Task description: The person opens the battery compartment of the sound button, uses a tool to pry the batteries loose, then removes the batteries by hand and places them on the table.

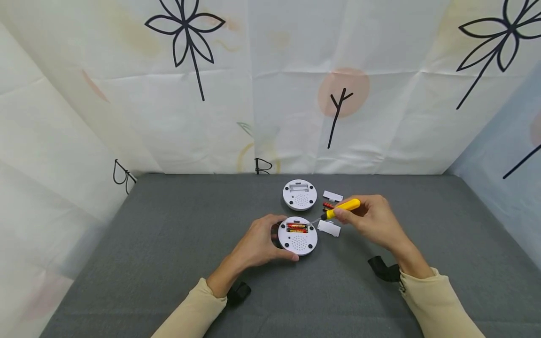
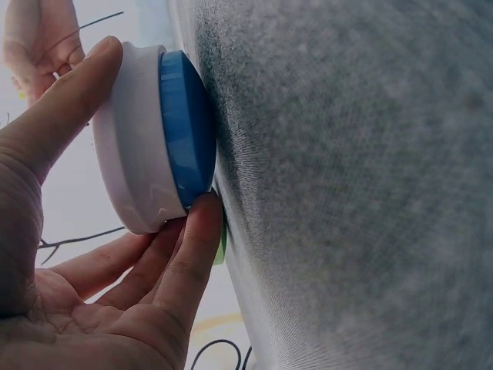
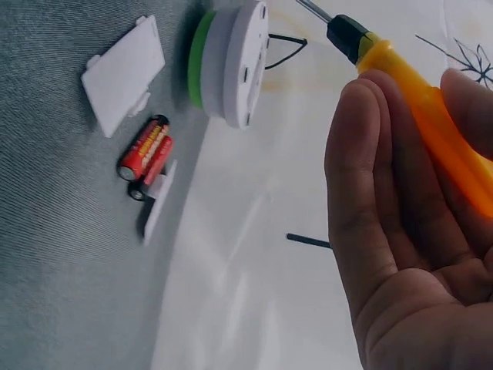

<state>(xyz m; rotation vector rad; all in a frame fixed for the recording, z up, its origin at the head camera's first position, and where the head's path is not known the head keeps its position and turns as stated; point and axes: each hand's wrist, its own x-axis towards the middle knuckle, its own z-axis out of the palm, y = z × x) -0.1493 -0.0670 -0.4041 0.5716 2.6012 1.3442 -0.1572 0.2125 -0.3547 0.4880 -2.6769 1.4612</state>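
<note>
My left hand [image 1: 263,241] grips a round white device [image 1: 299,245], thumb and fingers spread around its sides. It lies upside down, its blue dome [image 2: 189,127] facing the tabletop in the left wrist view. Two red batteries [image 1: 297,227] sit side by side in its uncovered compartment. My right hand [image 1: 374,220] pinches a screwdriver [image 1: 348,205] by its yellow handle. The thin metal shaft points left, its tip at the right end of the battery compartment; whether it touches a battery, I cannot tell. The right wrist view shows the black collar [image 3: 347,37] on the screwdriver.
Behind the held device stands a second round white one [image 1: 299,202], green-based, its battery compartment uncovered. Two white battery covers [image 1: 328,228] lie to the right. Loose red batteries [image 3: 145,149] lie between them. Patterned cloth [image 1: 287,117] hangs behind the grey tabletop [image 1: 190,220].
</note>
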